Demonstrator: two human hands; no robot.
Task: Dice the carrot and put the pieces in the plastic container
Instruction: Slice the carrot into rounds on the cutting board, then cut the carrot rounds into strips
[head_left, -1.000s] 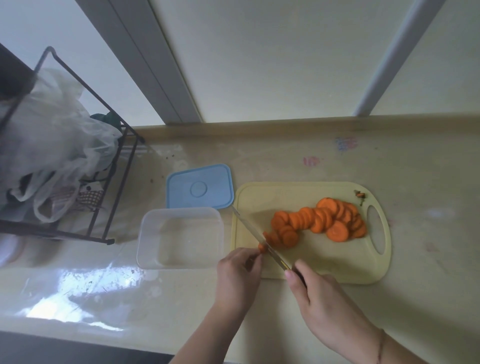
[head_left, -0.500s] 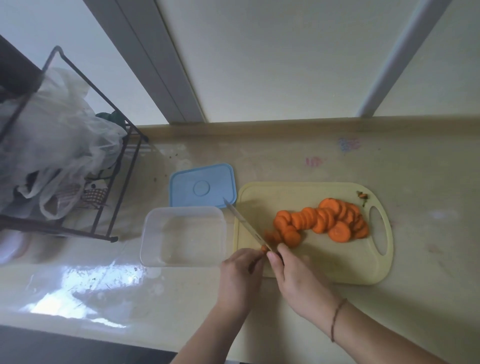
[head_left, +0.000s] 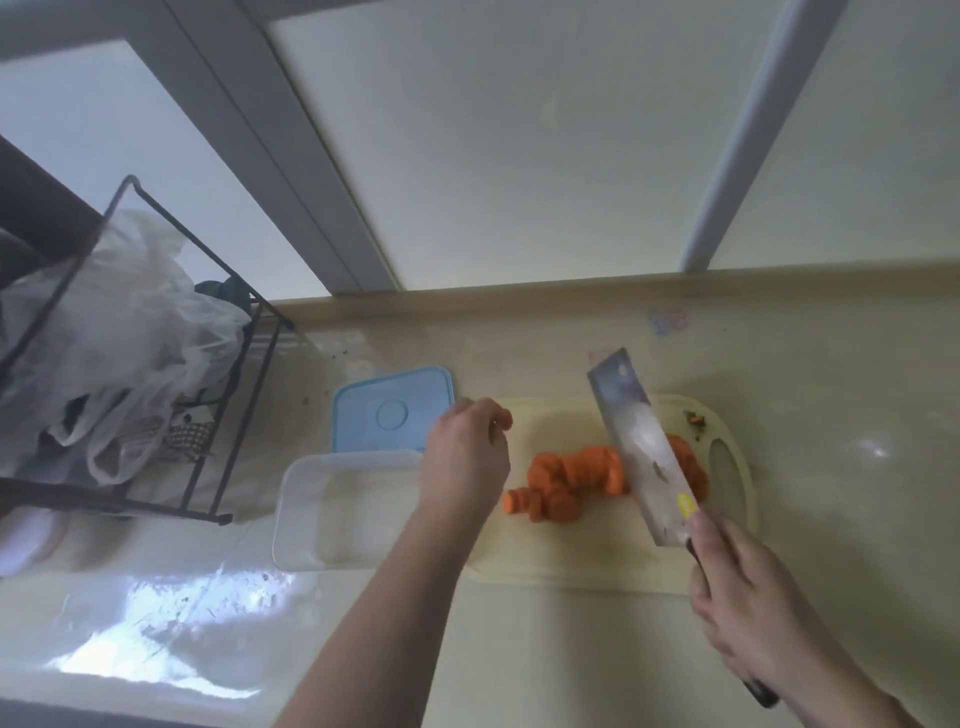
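slicing looks done, dicing not. i see the carrot rounds (head_left: 569, 480) piled mid cutting board (head_left: 571, 564), still whole discs, a short stacked end piece nearest the left side of the board. plastic container (head_left: 337, 512) is open, and i see no carrot in it, so transfer hasn't started. its blue lid (head_left: 387, 410) lies flat behind it.

my right hand (head_left: 748, 608) has a full grip round the handle of the cleaver (head_left: 647, 457), blade lifted off the board and tilted, broad face toward the camera, covering part of the pile. my left hand (head_left: 465, 460) hovers above the board's left edge, fingers curled in; can't tell if they pinch anything, too blurred. small stem scrap (head_left: 695, 418) sits at the board's far right corner by the handle hole.

room: container touches or nearly touches the board's left edge, good for scraping pieces across, rim is the only step to clear. wire rack (head_left: 156, 364) with plastic bags (head_left: 114, 332) is well apart on the left. worktop (head_left: 831, 374) right of the board is free for the knife swing. near edge of the worktop is close to my forearms, so keep pieces from rolling that way.
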